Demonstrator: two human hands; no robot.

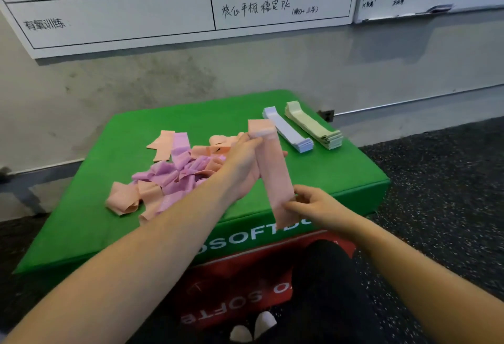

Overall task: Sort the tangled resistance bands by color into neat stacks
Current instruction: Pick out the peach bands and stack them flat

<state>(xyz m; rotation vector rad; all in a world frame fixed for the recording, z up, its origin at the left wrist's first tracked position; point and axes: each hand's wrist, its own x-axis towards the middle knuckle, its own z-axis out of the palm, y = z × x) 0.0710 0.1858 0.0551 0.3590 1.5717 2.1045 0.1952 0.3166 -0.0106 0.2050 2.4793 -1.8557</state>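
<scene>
Peach band [275, 177] is pulled flat between the right hand [313, 207] pinching its near end and the left hand [245, 163] gripping its far end, likely for stacking beside blue stack [289, 132] and green stack [313, 125] at the box's [341, 177] far right corner.

Two neat stacks sit at one o'clock on the one green box [341, 177]: one blue stack [289, 129], one light-green stack [313, 125]. One tangled heap [174, 169] at eleven o'clock mixes two colours, peach and purple, its bands too knotted to count. One peach band [274, 177] is up between two hands.
</scene>
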